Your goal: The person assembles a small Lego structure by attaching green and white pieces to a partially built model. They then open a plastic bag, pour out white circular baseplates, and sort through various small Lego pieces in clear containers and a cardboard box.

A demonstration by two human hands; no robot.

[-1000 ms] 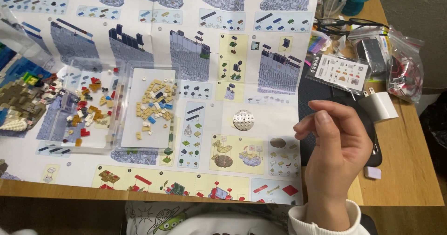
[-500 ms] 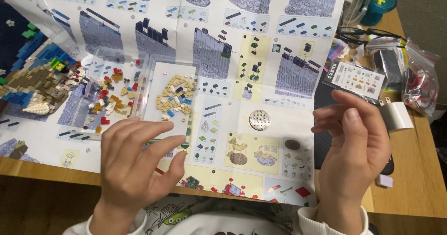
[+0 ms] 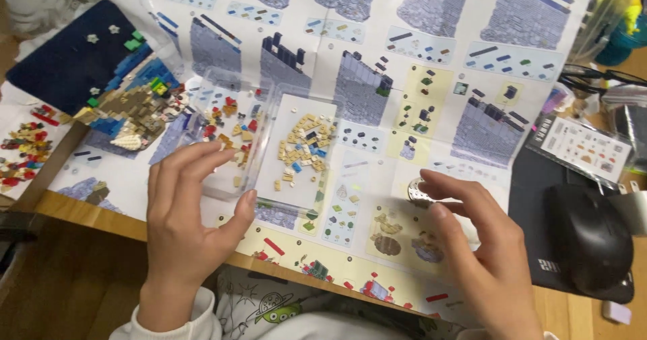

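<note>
My left hand (image 3: pixel 192 225) hovers palm down with fingers spread over the front edge of a clear tray (image 3: pixel 214 178) that holds small red and tan bricks. Beside it a second clear tray (image 3: pixel 337 111) holds a heap of tan bricks (image 3: pixel 306 144). My right hand (image 3: pixel 478 252) reaches left, and its fingertips rest at a small round silver studded disc (image 3: pixel 416 190), partly covering it. Both trays and the disc lie on a large printed instruction sheet (image 3: pixel 431 50) spread over the wooden desk. Neither hand grips anything.
A half-built brick model (image 3: pixel 128 114) sits on a dark blue baseplate (image 3: pixel 64 64) at the left, with loose red bricks (image 3: pixel 23 151) nearby. A black mouse (image 3: pixel 586 239), a bagged parts card (image 3: pixel 586 148) and glasses (image 3: pixel 600 77) lie at the right. The desk edge (image 3: pixel 87 215) runs near me.
My left hand came into view and moved up and left to the red-brick tray. My right hand dropped from mid-air and reached left onto the silver disc.
</note>
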